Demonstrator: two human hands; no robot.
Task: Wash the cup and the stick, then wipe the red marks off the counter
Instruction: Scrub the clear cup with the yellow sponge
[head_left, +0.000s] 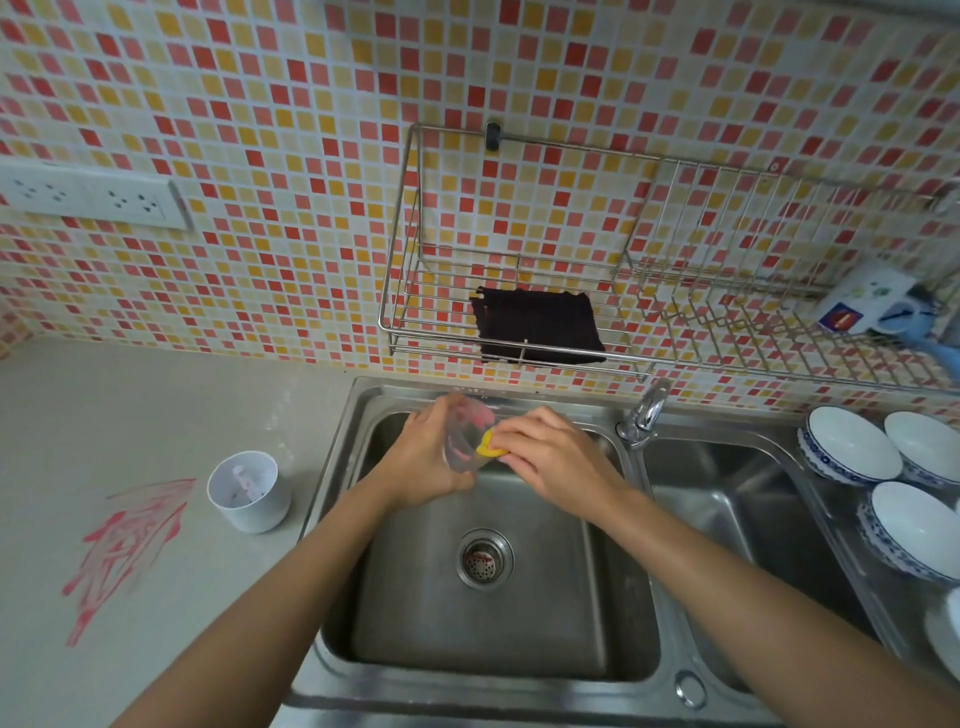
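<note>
A clear, red-smeared plastic cup (464, 434) is being scrubbed over the back edge of the left basin of a stainless steel double sink (488, 629). The left hand (423, 457) is closing around the cup's side, holding it tilted, while the right hand (550, 452) is pinching a small yellow sponge (490, 447) against the cup's rim. No water is visibly running from the chrome tap (644, 415) standing on the divide between the 2 basins.

Judging by the red still showing inside the cup, washing is only under way. A stick cannot be picked out with certainty; something pale is lying in the white round tub (248, 491) sitting on the grey counter (156, 405) just beside the sink's left edge. The red scribbled marks (124, 545) are lying untouched towards the counter's left edge, so wiping is left to do. A dark square cloth (537, 325) is resting in the wire wall rack (519, 249) above the sink.
</note>
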